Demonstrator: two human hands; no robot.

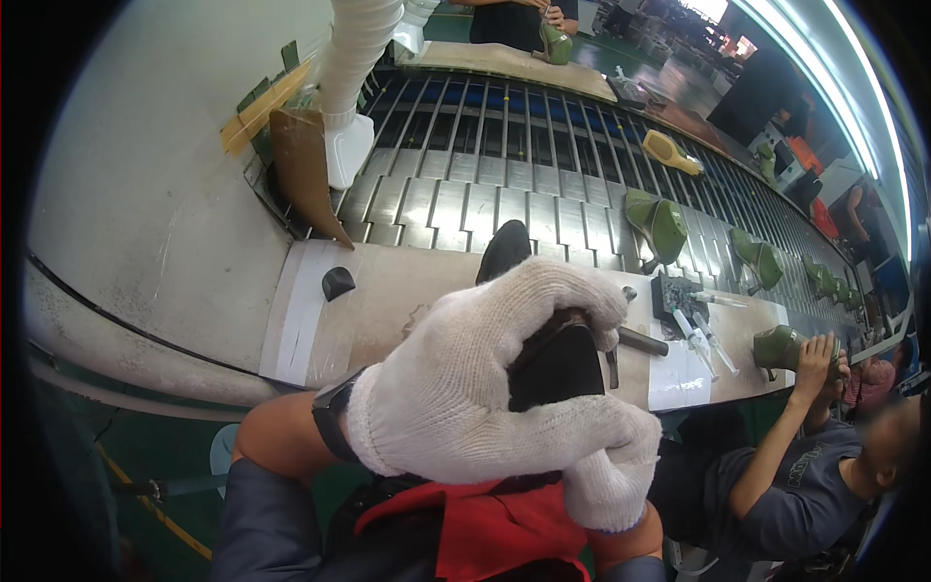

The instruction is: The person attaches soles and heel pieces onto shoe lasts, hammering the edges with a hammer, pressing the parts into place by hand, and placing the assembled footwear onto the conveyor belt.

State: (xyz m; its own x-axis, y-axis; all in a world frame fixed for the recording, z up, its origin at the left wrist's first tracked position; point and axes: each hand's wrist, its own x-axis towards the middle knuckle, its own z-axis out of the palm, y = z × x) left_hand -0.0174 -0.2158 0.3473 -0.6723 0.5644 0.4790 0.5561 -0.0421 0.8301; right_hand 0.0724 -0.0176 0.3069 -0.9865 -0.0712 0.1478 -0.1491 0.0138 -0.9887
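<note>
Both my hands wear white knit gloves. My left hand (456, 378) is closed around a black shoe (562, 367), its fingers curled over the far side and its thumb stretched along the near side. Beyond the knuckles pokes a dark pointed toe (506, 250). My right hand (613, 475) is closed just below the shoe, partly hidden behind the left thumb; what it grips, if anything, cannot be made out. To the right of the left fingers lies a hammer-like tool with a dark handle (642, 340). A small black curved piece (337, 283) rests on the bench at the left.
Beyond the bench (378, 301) runs a slatted metal conveyor (436, 209) with green heeled shoes (659, 228) and a yellow tool (671, 153). Syringes (713, 341) lie by a dark block (674, 293). A white duct (354, 87) hangs at left. A co-worker (795, 485) sits at right.
</note>
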